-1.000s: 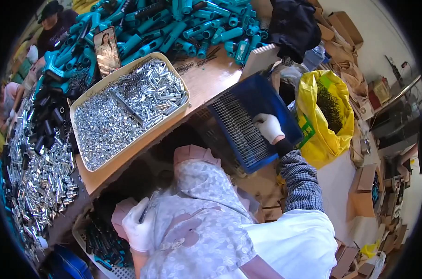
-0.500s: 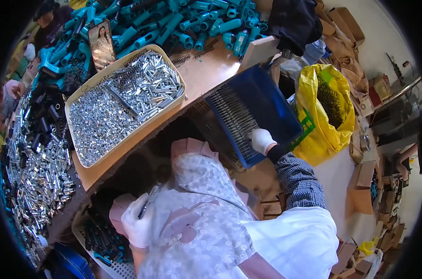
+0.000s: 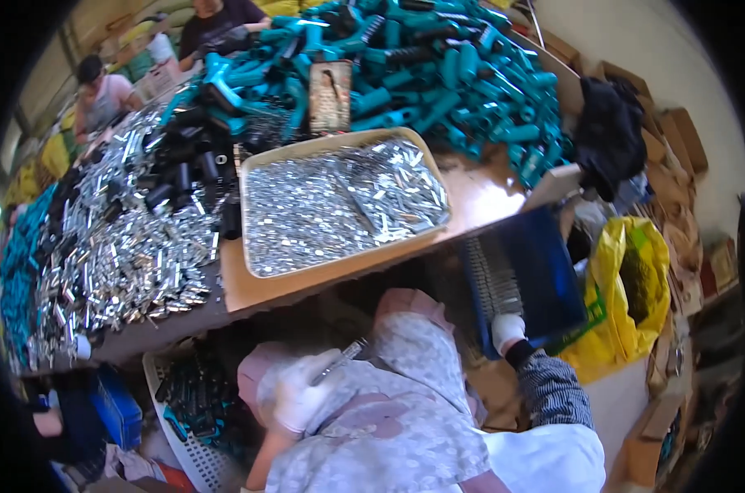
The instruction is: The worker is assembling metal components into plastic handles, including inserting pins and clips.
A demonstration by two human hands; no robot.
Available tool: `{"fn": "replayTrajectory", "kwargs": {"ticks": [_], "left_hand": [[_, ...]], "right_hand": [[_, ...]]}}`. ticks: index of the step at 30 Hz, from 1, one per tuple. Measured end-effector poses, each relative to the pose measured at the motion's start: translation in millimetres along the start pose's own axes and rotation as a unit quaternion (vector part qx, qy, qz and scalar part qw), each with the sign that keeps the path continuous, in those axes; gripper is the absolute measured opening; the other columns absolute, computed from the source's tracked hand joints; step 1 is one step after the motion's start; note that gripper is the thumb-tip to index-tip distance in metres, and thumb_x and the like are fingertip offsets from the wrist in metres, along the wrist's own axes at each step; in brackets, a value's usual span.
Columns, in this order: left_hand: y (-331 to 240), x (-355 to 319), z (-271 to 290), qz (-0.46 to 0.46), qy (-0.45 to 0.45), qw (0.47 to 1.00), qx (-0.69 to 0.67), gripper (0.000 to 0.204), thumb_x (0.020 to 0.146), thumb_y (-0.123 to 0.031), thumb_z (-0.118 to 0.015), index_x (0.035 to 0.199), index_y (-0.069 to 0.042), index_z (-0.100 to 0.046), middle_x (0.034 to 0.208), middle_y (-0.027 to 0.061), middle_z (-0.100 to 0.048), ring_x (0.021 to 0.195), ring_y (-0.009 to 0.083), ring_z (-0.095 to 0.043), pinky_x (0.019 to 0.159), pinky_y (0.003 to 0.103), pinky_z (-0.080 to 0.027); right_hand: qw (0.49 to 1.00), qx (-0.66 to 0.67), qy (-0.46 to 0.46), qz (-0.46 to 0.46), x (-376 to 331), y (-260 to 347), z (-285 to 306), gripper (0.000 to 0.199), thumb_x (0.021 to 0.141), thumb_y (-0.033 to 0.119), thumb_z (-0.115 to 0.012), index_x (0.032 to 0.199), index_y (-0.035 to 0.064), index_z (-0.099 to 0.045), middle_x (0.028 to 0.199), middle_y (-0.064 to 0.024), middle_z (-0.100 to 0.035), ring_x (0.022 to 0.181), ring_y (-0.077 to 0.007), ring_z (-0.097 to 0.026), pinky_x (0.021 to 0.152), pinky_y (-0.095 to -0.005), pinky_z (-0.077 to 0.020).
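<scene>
Metal piece (image 3: 341, 361) in left fingers (image 3: 313, 363)

Blue bin (image 3: 545, 267), silvery parts (image 3: 496, 281), teal housings (image 3: 441, 108), yellow bag (image 3: 627, 333), grey checked sleeve (image 3: 553, 396)

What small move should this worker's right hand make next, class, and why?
Probably, the right hand should lift from the blue bin and come over to the left hand. It sits at the near end of a row of metal parts, while the left hand holds a slim metal piece. Whether the right hand grips anything is unclear.
</scene>
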State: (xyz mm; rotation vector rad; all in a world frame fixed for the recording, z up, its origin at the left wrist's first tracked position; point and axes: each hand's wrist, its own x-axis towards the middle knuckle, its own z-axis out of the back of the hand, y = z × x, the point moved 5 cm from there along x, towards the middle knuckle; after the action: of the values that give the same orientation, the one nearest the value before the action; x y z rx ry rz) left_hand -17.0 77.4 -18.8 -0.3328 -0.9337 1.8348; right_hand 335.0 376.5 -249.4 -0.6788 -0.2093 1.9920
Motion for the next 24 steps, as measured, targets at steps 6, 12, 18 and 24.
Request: {"fn": "replayTrajectory", "kwargs": {"ticks": [6,12,18,24], "left_hand": [[19,-13,7,-0.031,-0.008,0.999,0.008,0.034,0.08,-0.02,-0.081,0.11,-0.008,-0.074,0.095,0.0154,-0.073,0.084,0.034,-0.071,0.074,0.04,-0.056],[20,-10,15,-0.023,-0.036,0.999,-0.015,0.03,0.078,-0.016,-0.08,0.105,-0.002,-0.075,0.09,0.0173,-0.073,0.08,0.0342,-0.072,0.07,0.038,-0.056],[29,-12,23,0.035,-0.03,0.998,-0.052,0.032,0.081,-0.016,-0.079,0.11,-0.003,-0.074,0.1,0.018,-0.074,0.089,0.0326,-0.073,0.078,0.037,-0.056],[28,-14,-1,0.085,-0.006,0.994,-0.064,0.044,0.082,-0.017,-0.078,0.122,-0.003,-0.068,0.111,0.0207,-0.07,0.101,0.0365,-0.068,0.087,0.039,-0.053]], "right_hand": [[0.996,0.044,0.004,0.079,5,-3,3,0.023,0.089,0.016,-0.058,0.093,0.0092,-0.079,0.097,-0.0155,-0.076,0.09,-0.0339,-0.075,0.074,-0.0456,-0.0594],[0.985,-0.012,0.052,0.167,3,-7,17,0.026,0.091,0.018,-0.055,0.096,0.0074,-0.078,0.103,-0.0179,-0.075,0.098,-0.0342,-0.073,0.083,-0.0457,-0.0576],[0.952,0.169,-0.146,0.207,2,-39,136,0.018,0.08,0.023,-0.068,0.078,0.005,-0.072,0.079,-0.0205,-0.07,0.076,-0.0406,-0.068,0.071,-0.0492,-0.0554],[0.56,0.786,-0.018,0.261,-77,62,273,0.012,0.087,0.007,-0.07,0.094,-0.0005,-0.064,0.085,-0.0078,-0.069,0.075,-0.0155,-0.068,0.072,-0.0305,-0.0567]]}}
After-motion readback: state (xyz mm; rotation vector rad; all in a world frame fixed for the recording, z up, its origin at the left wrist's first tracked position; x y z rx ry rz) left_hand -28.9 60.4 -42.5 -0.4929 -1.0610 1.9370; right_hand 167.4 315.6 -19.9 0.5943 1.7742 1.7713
